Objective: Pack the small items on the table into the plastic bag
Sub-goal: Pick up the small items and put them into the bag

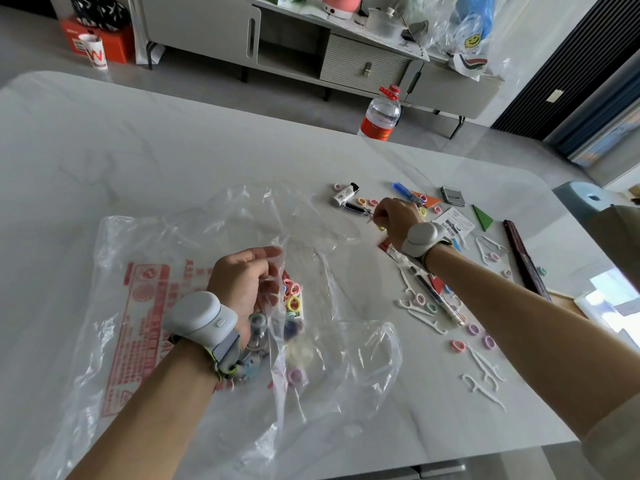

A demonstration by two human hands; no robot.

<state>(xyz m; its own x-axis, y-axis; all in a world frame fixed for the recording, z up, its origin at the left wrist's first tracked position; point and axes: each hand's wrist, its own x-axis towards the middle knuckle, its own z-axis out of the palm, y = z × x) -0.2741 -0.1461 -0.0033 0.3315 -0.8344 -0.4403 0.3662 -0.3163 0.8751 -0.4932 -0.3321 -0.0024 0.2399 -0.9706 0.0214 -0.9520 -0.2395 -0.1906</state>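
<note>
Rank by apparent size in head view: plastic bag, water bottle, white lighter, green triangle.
1. plastic bag
2. water bottle, though it stands farther away
3. white lighter and green triangle: look about alike, unranked

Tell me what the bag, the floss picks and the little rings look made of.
Plastic bag: thin clear film, glossy and crinkled, with red print; the contents show through it. Floss picks: white moulded plastic, smooth by their look. Little rings: pastel, matte, soft-looking, perhaps fabric or elastic; too small to be sure.

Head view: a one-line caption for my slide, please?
Left hand holds the plastic bag; right hand pinches a small item on the table.
</note>
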